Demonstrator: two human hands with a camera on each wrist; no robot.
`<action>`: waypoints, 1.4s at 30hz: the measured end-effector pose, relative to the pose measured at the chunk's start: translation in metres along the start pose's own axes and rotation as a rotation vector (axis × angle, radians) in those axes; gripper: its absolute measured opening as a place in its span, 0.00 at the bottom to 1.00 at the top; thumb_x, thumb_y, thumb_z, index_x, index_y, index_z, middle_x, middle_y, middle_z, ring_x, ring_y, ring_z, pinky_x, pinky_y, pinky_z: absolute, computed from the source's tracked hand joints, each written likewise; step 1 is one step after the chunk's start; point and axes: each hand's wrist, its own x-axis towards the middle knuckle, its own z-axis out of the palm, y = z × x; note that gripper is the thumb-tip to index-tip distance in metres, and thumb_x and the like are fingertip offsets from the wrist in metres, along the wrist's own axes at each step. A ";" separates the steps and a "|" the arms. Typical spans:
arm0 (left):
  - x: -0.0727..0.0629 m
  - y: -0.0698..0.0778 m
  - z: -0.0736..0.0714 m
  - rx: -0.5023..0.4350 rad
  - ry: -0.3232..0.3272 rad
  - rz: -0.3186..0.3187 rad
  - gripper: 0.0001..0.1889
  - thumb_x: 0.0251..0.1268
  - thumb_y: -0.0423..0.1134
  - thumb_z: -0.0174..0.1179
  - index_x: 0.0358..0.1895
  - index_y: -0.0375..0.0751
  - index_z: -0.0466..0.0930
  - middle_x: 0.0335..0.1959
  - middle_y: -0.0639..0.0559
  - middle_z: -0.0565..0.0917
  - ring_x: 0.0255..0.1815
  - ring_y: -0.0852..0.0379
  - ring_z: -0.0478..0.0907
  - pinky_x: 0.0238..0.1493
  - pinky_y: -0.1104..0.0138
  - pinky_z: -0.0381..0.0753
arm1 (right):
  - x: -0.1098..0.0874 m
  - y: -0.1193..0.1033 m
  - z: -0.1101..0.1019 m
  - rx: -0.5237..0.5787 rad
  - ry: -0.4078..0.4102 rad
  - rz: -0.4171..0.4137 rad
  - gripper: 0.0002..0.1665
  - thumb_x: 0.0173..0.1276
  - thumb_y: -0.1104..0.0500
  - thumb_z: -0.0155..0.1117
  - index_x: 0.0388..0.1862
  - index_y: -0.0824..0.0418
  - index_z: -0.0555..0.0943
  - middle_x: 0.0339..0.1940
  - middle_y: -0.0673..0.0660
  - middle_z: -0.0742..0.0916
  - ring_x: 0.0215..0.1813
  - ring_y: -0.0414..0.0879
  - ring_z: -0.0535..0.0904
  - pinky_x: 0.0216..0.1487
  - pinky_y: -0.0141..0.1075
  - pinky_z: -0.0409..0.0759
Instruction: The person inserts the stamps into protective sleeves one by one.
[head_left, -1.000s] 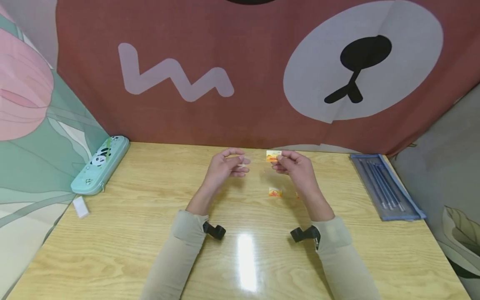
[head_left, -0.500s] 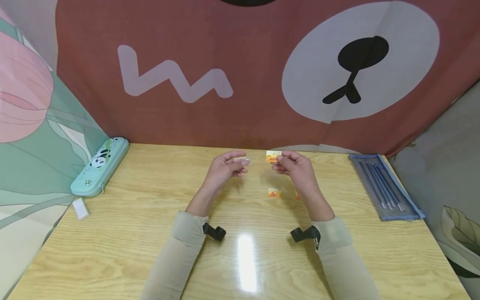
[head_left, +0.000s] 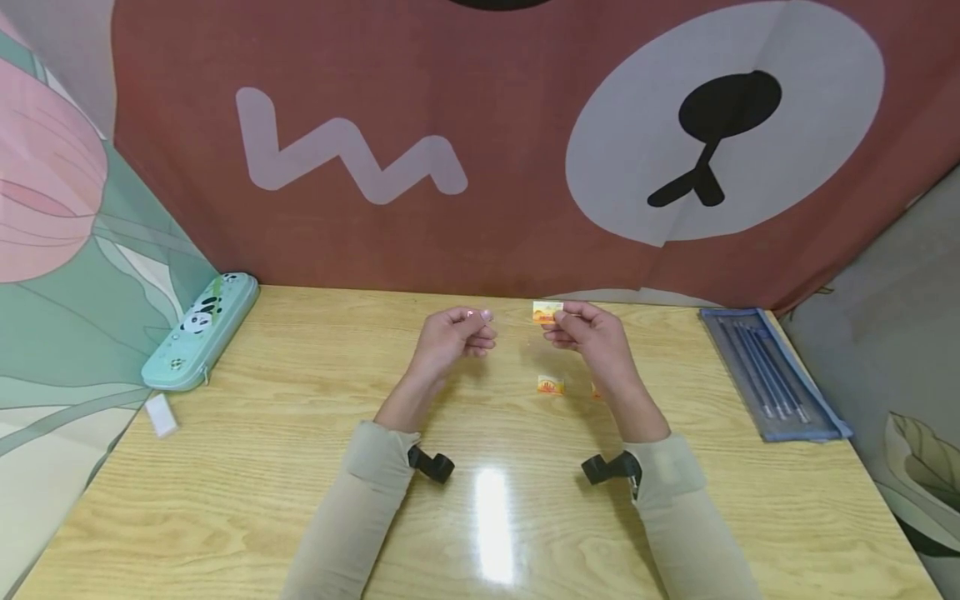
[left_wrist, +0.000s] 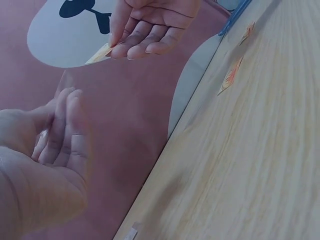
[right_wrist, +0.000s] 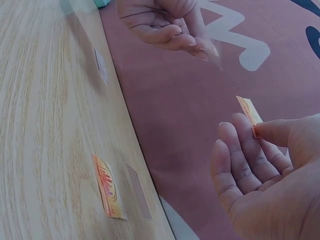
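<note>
My right hand [head_left: 596,337] pinches a small yellow-and-orange packet [head_left: 546,312] between thumb and index finger, above the far part of the table. To its left, my left hand [head_left: 455,333] is raised, its thumb and index finger pinching a thin clear piece of film [left_wrist: 64,82]. This film sticks out past the fingertips in the left wrist view and is hard to see from the head. On the table below lies a second orange packet [head_left: 551,385], with serrated edges visible in the right wrist view. A third packet [head_left: 596,391] is mostly hidden behind my right wrist.
A flat clear rectangle [right_wrist: 138,192] lies beside the packet on the table [head_left: 300,500]. A mint panda pencil case [head_left: 201,332] and a small white block [head_left: 161,415] are at left. At right is a blue-edged mesh pouch [head_left: 775,375] holding pencils. A printed cloth stands behind.
My left fingers have curled in from a more spread position, and the clear film has shifted within them. The right hand and its packet have stayed in place.
</note>
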 end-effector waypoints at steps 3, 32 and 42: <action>0.001 -0.001 -0.002 -0.060 0.012 -0.008 0.14 0.74 0.44 0.62 0.46 0.34 0.81 0.25 0.54 0.88 0.23 0.62 0.85 0.23 0.72 0.82 | -0.001 -0.001 0.000 0.001 0.001 -0.002 0.18 0.79 0.58 0.58 0.59 0.70 0.76 0.31 0.43 0.90 0.37 0.38 0.89 0.47 0.34 0.88; 0.001 0.002 0.003 -0.223 -0.082 -0.055 0.23 0.75 0.22 0.48 0.69 0.38 0.66 0.63 0.30 0.77 0.65 0.38 0.79 0.55 0.67 0.85 | 0.002 0.002 -0.002 -0.064 0.025 0.008 0.19 0.79 0.53 0.59 0.57 0.66 0.79 0.34 0.45 0.88 0.36 0.37 0.87 0.45 0.32 0.87; -0.004 0.007 0.005 -0.184 -0.077 -0.034 0.17 0.75 0.33 0.59 0.62 0.32 0.79 0.50 0.42 0.89 0.49 0.54 0.89 0.46 0.67 0.89 | 0.000 0.000 -0.002 -0.073 0.043 0.028 0.22 0.78 0.52 0.60 0.59 0.67 0.79 0.38 0.48 0.88 0.37 0.37 0.86 0.45 0.31 0.87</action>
